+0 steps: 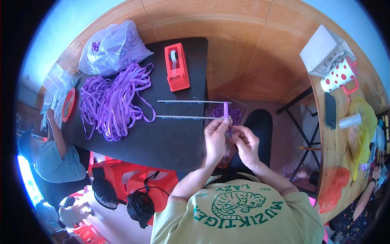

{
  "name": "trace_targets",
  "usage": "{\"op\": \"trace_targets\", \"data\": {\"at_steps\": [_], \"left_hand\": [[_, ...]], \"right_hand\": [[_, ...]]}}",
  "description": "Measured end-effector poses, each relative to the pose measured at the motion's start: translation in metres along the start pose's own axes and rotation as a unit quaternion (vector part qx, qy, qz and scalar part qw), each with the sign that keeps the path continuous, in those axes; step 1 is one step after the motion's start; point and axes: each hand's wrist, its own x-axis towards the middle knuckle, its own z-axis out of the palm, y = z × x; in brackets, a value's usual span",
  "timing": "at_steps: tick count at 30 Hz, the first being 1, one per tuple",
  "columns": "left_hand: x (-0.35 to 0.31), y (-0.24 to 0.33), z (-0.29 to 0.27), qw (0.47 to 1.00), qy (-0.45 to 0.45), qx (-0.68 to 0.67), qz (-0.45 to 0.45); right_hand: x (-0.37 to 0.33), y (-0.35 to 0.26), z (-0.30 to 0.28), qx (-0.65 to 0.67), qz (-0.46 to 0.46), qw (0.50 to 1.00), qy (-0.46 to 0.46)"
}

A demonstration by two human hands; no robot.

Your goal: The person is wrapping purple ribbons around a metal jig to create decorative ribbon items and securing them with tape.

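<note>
Two thin metal rods with twisted shafts (178, 101) lie side by side across the table's right edge, their tips jutting past it. A purple ribbon (226, 110) spans the two rod tips. My left hand (215, 136) is closed, thumb and fingers pinching the ribbon at the nearer rod's end. Just right of it, my right hand (246, 143) is closed in a pinch at the ribbon's lower end; its fingertips partly hide what they hold. Beneath the rod tips sits a clear plastic container (243, 106) with small purple ribbon pieces in it.
On the black table (170, 142) lie a heap of purple ribbon (122, 101), a stuffed plastic bag (113, 49) and a red tape dispenser (177, 69). The wooden table at right holds a phone (330, 110) and a dotted mug (339, 75). Red stools (142, 179) stand near a co-worker at left.
</note>
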Motion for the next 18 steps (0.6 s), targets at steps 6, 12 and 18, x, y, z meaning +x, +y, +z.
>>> {"op": "trace_targets", "data": {"at_steps": [6,12,18], "left_hand": [[-0.012,-0.002,0.004,0.998,0.030,-0.040,0.026],[-0.012,-0.004,0.003,0.996,0.031,-0.080,0.010],[-0.012,-0.003,0.005,0.995,0.033,-0.094,0.006]], "right_hand": [[0.017,-0.008,-0.014,-0.047,-0.031,0.998,0.021],[0.021,-0.010,-0.012,-0.043,-0.030,0.998,0.024],[0.023,-0.009,-0.011,-0.035,-0.023,0.999,0.019]]}}
